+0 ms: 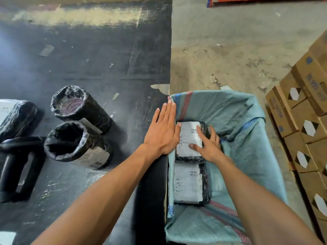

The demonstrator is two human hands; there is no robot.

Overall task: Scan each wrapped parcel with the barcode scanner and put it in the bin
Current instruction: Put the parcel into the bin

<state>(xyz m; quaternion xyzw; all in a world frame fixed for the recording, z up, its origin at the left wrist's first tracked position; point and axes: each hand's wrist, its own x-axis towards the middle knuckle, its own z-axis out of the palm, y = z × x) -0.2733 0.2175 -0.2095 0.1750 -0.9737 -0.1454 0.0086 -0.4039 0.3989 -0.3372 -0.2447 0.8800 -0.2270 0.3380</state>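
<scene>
The bin (247,156) is a box lined with a teal woven sack, standing against the black table's right edge. Two black-wrapped parcels with white labels lie inside it, the far parcel (189,138) and the near parcel (187,183). My right hand (208,145) lies on the far parcel with fingers spread over its label and right side. My left hand (163,131) is flat with fingers spread at the table edge, its thumb touching that parcel's left side. Two black-wrapped cylindrical parcels (79,108) (76,144) lie on the table. The black barcode scanner (16,167) rests at the left.
Another wrapped parcel (16,117) with a white label lies at the table's far left. Stacked cardboard boxes (304,124) stand on the floor right of the bin. Bare concrete floor (238,50) lies beyond the bin.
</scene>
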